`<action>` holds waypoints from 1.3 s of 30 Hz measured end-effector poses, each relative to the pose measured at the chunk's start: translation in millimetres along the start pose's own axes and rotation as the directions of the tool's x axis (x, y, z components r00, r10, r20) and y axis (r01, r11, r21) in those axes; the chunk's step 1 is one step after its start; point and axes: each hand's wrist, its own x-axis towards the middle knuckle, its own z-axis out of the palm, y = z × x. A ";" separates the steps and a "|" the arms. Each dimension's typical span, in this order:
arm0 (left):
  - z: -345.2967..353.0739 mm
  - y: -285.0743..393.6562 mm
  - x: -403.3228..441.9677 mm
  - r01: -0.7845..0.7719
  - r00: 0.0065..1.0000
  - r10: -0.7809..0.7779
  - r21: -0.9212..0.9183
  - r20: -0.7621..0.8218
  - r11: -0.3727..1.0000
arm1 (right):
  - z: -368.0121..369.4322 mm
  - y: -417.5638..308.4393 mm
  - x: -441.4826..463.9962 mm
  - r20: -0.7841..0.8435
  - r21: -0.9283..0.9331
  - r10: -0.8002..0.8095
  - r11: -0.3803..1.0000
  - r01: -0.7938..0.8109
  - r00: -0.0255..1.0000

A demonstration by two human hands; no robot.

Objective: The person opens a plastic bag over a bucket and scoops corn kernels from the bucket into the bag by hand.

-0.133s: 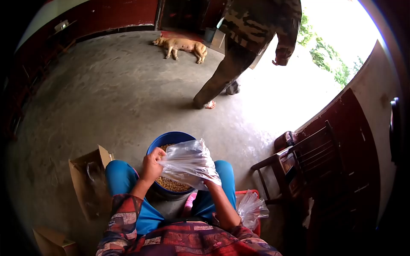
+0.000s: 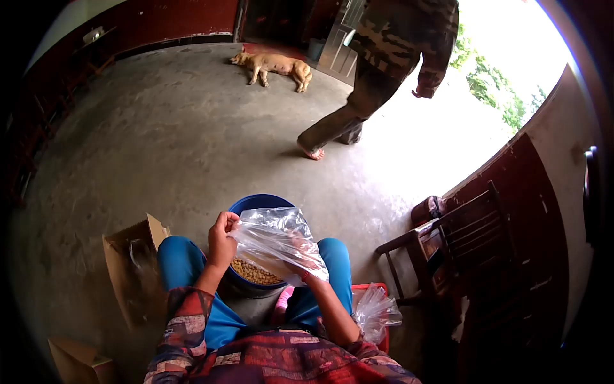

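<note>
Plastic bag (image 2: 272,233) spans the right rim of the blue bucket (image 2: 246,203), hiding some contents; a cardboard box (image 2: 121,262) stands left, a chair (image 2: 409,238) right. The left hand (image 2: 222,242) pinches its edge; the right hand (image 2: 308,261), veiled by plastic, cannot be read.

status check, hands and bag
Left hand pinching clear plastic bag. Right hand at bag's opposite end, seen through plastic. Bag partly blocking view into blue bucket.
</note>
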 end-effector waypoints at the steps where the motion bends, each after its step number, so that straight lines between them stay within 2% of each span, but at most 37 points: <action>1: 1.3 -13.3 -2.3 0.000 0.998 -0.007 -0.116 -0.062 0.993 | 2.5 -5.1 -2.9 0.173 -0.153 -0.021 0.987 0.048 0.985; 2: -5.9 -25.5 4.0 0.036 0.999 -0.038 -0.239 -0.004 0.970 | 5.7 -15.2 0.0 0.166 -0.143 -0.031 0.988 0.055 0.986; 3: -10.0 -22.6 8.0 0.031 0.999 -0.034 -0.230 -0.007 0.973 | 6.8 -27.1 -1.5 0.126 -0.037 -0.084 0.995 0.089 0.988; 4: -9.2 -16.1 3.2 0.241 0.970 -0.227 -0.399 0.083 0.885 | 5.8 -35.5 -12.0 0.103 0.060 -0.122 0.991 0.116 0.987; 5: -3.1 -12.7 -0.1 0.425 0.903 -0.381 -0.546 0.199 0.722 | 3.2 -36.7 -16.5 0.073 0.142 -0.159 0.979 0.147 0.985; 6: -2.6 -21.1 -0.4 0.503 0.864 -0.425 -0.514 0.271 0.695 | 8.7 -38.3 -11.9 -0.097 0.251 -0.298 0.916 0.313 0.949; 7: -0.4 -22.9 -2.3 0.500 0.865 -0.427 -0.518 0.262 0.694 | 10.1 -40.2 -9.5 -0.092 0.251 -0.306 0.914 0.319 0.948; 9: 6.3 -24.6 -7.5 0.515 0.845 -0.388 -0.362 0.367 0.777 | 5.9 -49.0 -5.4 -0.111 0.376 -0.249 0.886 0.272 0.962; 10: 18.9 -49.1 -11.3 0.275 0.940 -0.158 -0.396 0.303 0.876 | -0.9 -60.5 -4.2 -0.178 0.627 -0.214 0.728 0.278 0.961; 11: 16.9 -40.9 -12.2 0.274 0.942 -0.160 -0.397 0.295 0.876 | -10.3 -68.7 -4.4 -0.234 0.641 -0.156 0.717 0.273 0.960; 12: 14.0 -24.8 -13.9 0.161 0.953 -0.100 -0.199 0.285 0.967 | -12.7 -67.8 -2.8 -0.212 0.684 -0.050 0.706 0.185 0.976; 13: 10.8 -13.1 -14.4 0.037 0.957 -0.039 0.013 0.288 0.999 | -13.8 -66.6 -1.4 -0.185 0.723 0.055 0.684 0.098 0.981; 14: 9.4 -7.9 -14.2 0.040 0.959 -0.042 0.013 0.282 0.999 | -2.3 -49.8 4.1 -0.234 0.698 0.095 0.709 0.099 0.968; 15: 8.6 -4.0 -13.5 0.023 0.958 -0.022 -0.001 0.286 1.000 | -6.0 -32.6 8.5 -0.039 0.371 0.149 0.920 -0.124 0.988; 17: 5.4 -2.0 -11.2 0.010 0.956 -0.005 -0.016 0.295 1.000 | -15.1 -27.0 7.1 -0.003 0.177 0.324 0.931 -0.318 0.946; 18: 1.6 -3.2 -9.5 0.009 0.944 -0.031 0.067 0.329 0.998 | -4.3 -9.3 8.0 0.000 0.177 0.329 0.930 -0.324 0.944; 19: -0.3 -2.9 -8.2 0.004 0.931 -0.058 0.149 0.362 0.989 | 17.7 21.2 11.7 -0.268 0.129 0.079 0.991 -0.046 0.960; 21: -1.8 -2.1 -5.9 0.031 0.936 -0.092 0.182 0.339 0.983 | 14.9 15.4 8.3 -0.496 0.007 -0.185 0.976 0.217 0.849; 22: 0.6 -8.7 -6.3 -0.017 0.965 -0.012 0.106 0.262 0.994 | 15.0 10.3 -2.6 -0.339 0.100 -0.020 0.993 0.057 0.941; 23: 3.1 -12.5 -6.5 -0.071 0.982 0.063 0.034 0.176 0.997 | 4.5 -8.1 -11.9 -0.160 0.161 0.143 0.980 -0.117 0.977; 24: 3.3 -8.3 -5.3 -0.122 0.979 0.112 0.049 0.170 0.991 | -3.3 -22.8 -14.9 -0.088 0.228 0.041 0.973 -0.020 0.995; 25: 4.4 -8.2 -5.8 -0.122 0.979 0.112 0.049 0.172 0.991 | -6.1 -34.4 -15.1 -0.086 0.327 -0.161 0.928 0.180 0.983; 27: 5.0 -8.1 -8.4 -0.220 0.942 0.169 0.153 0.291 0.963 | -24.5 -72.4 -16.9 -0.029 0.614 -0.274 0.754 0.234 0.961; 28: 0.2 7.6 -9.3 -0.125 0.919 0.056 0.155 0.390 0.980 | -27.0 -87.9 -14.9 -0.177 0.552 -0.231 0.781 0.291 0.957; 29: 1.5 7.8 -9.7 -0.223 0.907 0.168 0.102 0.387 0.970 | -30.2 -99.6 -12.7 -0.323 0.480 -0.190 0.811 0.334 0.927; 30: 4.2 3.4 -12.5 -0.250 0.910 0.191 0.119 0.368 0.961 | -37.3 -106.0 -7.7 -0.393 0.268 -0.271 0.881 0.391 0.879; 31: 7.0 -2.0 -13.5 -0.280 0.911 0.219 0.136 0.348 0.950 | -34.3 -104.0 -5.5 -0.398 0.264 -0.270 0.882 0.391 0.877; 33: 7.7 -4.8 -12.0 -0.269 0.913 0.223 0.092 0.340 0.959 | -18.7 -89.8 0.2 -0.330 0.043 -0.180 0.978 0.206 0.927; 34: 3.4 -2.6 -10.2 -0.270 0.902 0.192 0.159 0.386 0.950 | -9.0 -74.5 2.5 -0.204 0.013 -0.166 0.985 0.172 0.965; 35: 0.5 5.5 -8.6 -0.268 0.903 0.189 0.161 0.387 0.950 | -3.4 -63.2 4.4 -0.272 0.002 -0.224 0.972 0.234 0.936; 37: -2.9 21.6 -7.8 -0.215 0.917 0.154 0.132 0.369 0.968 | -1.5 -51.8 7.3 -0.236 0.092 -0.172 0.976 0.198 0.956; 39: -5.8 14.1 -8.9 -0.228 0.918 0.149 0.182 0.368 0.957 | -9.0 -49.5 9.1 -0.322 0.083 -0.177 0.973 0.214 0.930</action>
